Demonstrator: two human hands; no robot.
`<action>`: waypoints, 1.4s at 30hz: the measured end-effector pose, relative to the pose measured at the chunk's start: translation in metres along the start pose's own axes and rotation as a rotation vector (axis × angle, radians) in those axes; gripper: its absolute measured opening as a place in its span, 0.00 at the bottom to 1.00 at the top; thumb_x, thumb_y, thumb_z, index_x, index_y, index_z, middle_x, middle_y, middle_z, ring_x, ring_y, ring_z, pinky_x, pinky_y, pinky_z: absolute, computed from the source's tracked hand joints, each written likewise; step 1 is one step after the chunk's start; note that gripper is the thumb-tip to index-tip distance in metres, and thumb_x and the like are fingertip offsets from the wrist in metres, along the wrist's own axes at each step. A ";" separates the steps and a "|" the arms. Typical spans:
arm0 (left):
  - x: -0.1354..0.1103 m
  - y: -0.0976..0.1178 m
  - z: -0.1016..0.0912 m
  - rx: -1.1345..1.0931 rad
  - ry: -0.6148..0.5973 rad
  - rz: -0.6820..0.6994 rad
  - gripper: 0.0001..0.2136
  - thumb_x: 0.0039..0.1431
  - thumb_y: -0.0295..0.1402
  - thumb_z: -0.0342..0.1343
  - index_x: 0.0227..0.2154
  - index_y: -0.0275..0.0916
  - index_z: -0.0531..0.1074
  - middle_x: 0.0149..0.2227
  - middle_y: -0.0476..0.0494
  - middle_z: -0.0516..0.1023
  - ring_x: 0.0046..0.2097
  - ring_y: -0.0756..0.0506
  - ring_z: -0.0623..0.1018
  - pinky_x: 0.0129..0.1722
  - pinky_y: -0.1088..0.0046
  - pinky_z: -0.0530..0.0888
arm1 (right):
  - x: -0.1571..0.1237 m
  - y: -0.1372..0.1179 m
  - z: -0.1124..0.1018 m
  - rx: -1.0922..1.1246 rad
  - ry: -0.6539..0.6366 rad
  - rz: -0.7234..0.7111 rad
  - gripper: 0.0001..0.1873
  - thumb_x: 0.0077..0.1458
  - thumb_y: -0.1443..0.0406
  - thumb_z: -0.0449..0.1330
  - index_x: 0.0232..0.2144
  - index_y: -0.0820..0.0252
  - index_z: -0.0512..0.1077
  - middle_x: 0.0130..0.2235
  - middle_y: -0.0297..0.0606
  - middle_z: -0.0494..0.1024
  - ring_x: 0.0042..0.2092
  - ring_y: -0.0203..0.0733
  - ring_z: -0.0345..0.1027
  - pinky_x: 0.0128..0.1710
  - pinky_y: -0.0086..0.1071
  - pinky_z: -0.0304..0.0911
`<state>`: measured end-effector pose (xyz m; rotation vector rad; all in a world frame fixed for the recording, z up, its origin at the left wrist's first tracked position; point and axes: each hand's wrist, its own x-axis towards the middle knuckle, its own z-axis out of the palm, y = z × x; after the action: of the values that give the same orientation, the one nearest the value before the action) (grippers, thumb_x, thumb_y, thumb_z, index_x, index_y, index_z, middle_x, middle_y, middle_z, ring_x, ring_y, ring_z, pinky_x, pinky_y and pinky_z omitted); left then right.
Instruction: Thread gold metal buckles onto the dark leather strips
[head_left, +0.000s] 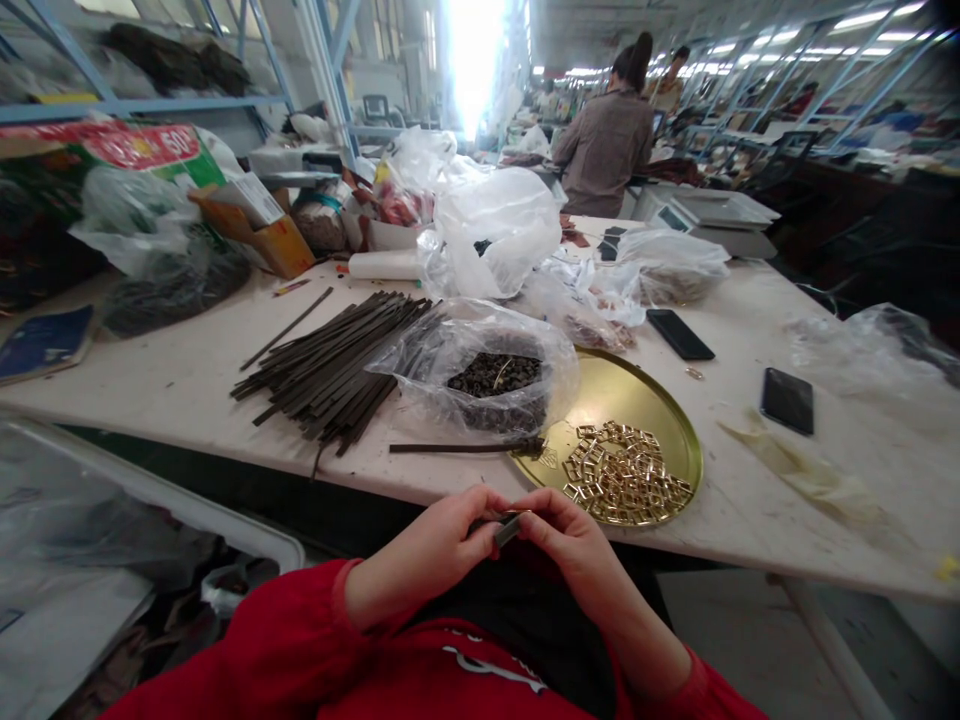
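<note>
Close to my body, just off the table's front edge, both hands meet around a dark strap (507, 531). My left hand (450, 535) pinches its left part between thumb and fingers. My right hand (564, 535) is closed on the other end, where a bit of gold metal, perhaps a buckle, shows at the fingertips. Beyond them a gold round tray (675, 410) carries a heap of gold buckles (626, 475). A single dark strap (457, 448) lies along the table edge, its right end touching the tray. Behind it sits an open plastic bag (559, 385) of small dark pieces (495, 376).
Many dark straps (337, 360) are piled on the table at left. Two phones (680, 334) (787, 400) lie at right. Plastic bags (499, 225) and a scale (716, 210) stand farther back. A person (611, 130) faces away beyond the table. A white bin (247, 535) is below left.
</note>
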<state>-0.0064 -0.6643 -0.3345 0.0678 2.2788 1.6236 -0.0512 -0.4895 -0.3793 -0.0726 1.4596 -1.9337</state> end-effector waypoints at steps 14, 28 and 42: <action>0.016 -0.003 -0.007 -0.287 -0.094 0.108 0.08 0.59 0.31 0.45 0.34 0.33 0.68 0.23 0.51 0.67 0.28 0.53 0.67 0.31 0.79 0.64 | 0.022 -0.020 0.018 0.243 -0.231 0.170 0.13 0.51 0.62 0.60 0.33 0.62 0.61 0.26 0.33 0.72 0.25 0.34 0.68 0.29 0.29 0.60; 0.036 -0.020 -0.032 -0.405 0.181 -0.014 0.09 0.57 0.35 0.48 0.34 0.34 0.67 0.20 0.54 0.63 0.22 0.55 0.59 0.24 0.79 0.58 | 0.150 -0.088 0.007 -1.285 0.157 -0.453 0.09 0.55 0.64 0.51 0.35 0.60 0.69 0.37 0.38 0.72 0.38 0.38 0.66 0.40 0.30 0.59; 0.036 -0.019 -0.033 -0.428 0.202 -0.061 0.12 0.55 0.40 0.50 0.32 0.34 0.66 0.18 0.54 0.63 0.20 0.55 0.58 0.23 0.78 0.55 | 0.219 -0.074 0.018 -1.734 0.217 -0.243 0.10 0.53 0.68 0.52 0.38 0.66 0.67 0.40 0.48 0.75 0.43 0.46 0.68 0.38 0.32 0.57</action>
<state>-0.0475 -0.6927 -0.3512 -0.2778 1.9906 2.1265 -0.2445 -0.6170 -0.3864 -0.8235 2.8769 -0.2618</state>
